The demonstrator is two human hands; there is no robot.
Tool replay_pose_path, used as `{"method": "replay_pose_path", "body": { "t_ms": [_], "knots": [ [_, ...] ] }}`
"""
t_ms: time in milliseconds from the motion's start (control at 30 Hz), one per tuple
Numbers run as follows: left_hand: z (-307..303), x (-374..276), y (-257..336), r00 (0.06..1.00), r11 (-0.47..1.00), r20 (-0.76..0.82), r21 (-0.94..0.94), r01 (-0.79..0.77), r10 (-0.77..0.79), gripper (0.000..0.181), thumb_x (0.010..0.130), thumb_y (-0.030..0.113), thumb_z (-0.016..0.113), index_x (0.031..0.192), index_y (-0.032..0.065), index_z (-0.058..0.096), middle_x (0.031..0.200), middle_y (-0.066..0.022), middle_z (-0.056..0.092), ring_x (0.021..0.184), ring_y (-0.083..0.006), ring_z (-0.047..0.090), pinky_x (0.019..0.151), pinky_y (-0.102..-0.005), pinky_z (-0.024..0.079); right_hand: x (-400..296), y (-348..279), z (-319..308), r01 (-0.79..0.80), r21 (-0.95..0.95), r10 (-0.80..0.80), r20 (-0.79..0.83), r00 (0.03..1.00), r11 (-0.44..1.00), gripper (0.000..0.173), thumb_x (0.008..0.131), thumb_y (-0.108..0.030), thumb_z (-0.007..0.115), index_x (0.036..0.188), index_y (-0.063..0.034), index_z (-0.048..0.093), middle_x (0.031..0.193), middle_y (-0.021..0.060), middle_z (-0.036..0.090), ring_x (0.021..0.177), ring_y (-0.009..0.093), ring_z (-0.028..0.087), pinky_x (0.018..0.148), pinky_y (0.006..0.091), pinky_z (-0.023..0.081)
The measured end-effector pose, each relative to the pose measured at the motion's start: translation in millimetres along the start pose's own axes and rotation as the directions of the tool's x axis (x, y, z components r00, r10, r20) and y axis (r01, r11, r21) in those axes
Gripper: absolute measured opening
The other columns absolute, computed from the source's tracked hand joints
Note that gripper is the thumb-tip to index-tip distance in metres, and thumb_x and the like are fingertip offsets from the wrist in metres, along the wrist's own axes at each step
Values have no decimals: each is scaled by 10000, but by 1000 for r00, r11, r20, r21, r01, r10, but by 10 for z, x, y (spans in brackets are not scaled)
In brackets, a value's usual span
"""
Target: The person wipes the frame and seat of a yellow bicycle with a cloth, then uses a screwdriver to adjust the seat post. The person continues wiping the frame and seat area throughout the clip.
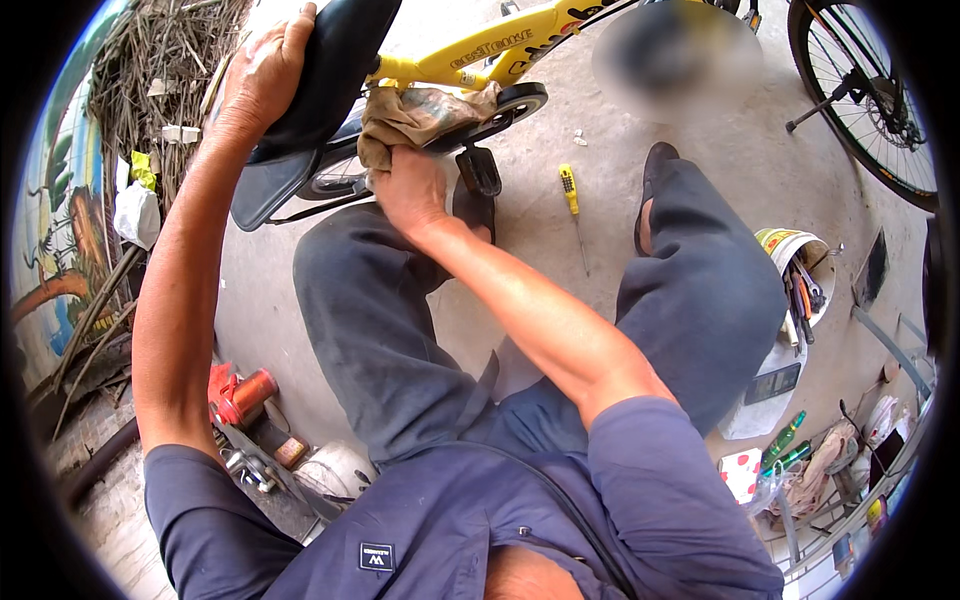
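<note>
A yellow bicycle frame (480,49) with lettering stands tilted in front of me. My left hand (266,71) grips the side of its black saddle (330,75); some fingers are hidden. Lower down, my right hand (411,191) is closed on a dirty brown rag (424,120). The cloth is bunched against the bicycle below the frame, near the round black chain guard (523,101). A black pedal (480,171) hangs just right of that hand. Behind the saddle, a dark mudguard (274,187) partly covers the rear wheel.
On the concrete between my feet lies a yellow-handled screwdriver (570,191). A white bucket (821,277) of hand tools stands beside my right knee. Another bicycle's wheel (862,97) is at upper right. Dry sticks (169,60) are piled at left. An orange-red cylinder (253,390) sits lower left.
</note>
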State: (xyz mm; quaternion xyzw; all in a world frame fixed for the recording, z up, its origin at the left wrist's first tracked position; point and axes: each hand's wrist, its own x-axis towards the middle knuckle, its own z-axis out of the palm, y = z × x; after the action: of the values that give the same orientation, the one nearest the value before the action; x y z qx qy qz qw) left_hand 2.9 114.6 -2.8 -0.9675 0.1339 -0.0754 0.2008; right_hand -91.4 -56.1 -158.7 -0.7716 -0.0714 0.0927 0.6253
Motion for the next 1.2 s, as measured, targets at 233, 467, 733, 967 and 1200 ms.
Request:
{"method": "replay_pose_path", "body": {
  "t_ms": [233,467,733,967,1200],
  "knots": [
    [12,1,-31,999,999,-24,25,-29,29,347,944,98,402,1281,76,485,1247,-206,568,1118,-372,563,949,-382,454,368,153,-393,64,-146,-109,-329,938,987,454,775,-236,718,1084,16,502,1099,234,493,1004,391,559,862,449,478],
    [-18,5,0,999,999,-1,-31,32,-32,351,937,88,418,1280,93,487,1225,-209,581,1100,-379,571,929,-389,463,706,340,-703,18,13,-8,-539,842,1000,689,730,-250,788,1194,56,381,1163,243,464,1080,387,506,934,435,406],
    [37,5,-31,998,998,-56,55,-40,43,366,927,73,441,1290,104,472,1182,-206,600,1051,-380,595,888,-399,484,715,416,-750,-68,-77,31,-399,916,995,299,806,-293,672,911,-16,633,936,120,621,790,291,618,774,412,494],
    [24,-20,-22,999,997,-32,82,-13,16,350,939,101,429,1285,118,474,1209,-192,590,1046,-384,593,867,-404,491,443,-31,-610,-28,199,5,116,993,979,307,755,-263,677,890,11,647,794,95,638,686,162,597,687,310,508],
    [-332,42,310,984,991,-127,65,-114,122,289,877,100,456,1135,1,541,986,-200,627,941,-349,620,840,-440,482,466,-143,-321,-390,848,156,358,921,359,221,917,-251,583,1048,-76,615,954,-5,630,860,101,585,827,267,478]
  ]
}}
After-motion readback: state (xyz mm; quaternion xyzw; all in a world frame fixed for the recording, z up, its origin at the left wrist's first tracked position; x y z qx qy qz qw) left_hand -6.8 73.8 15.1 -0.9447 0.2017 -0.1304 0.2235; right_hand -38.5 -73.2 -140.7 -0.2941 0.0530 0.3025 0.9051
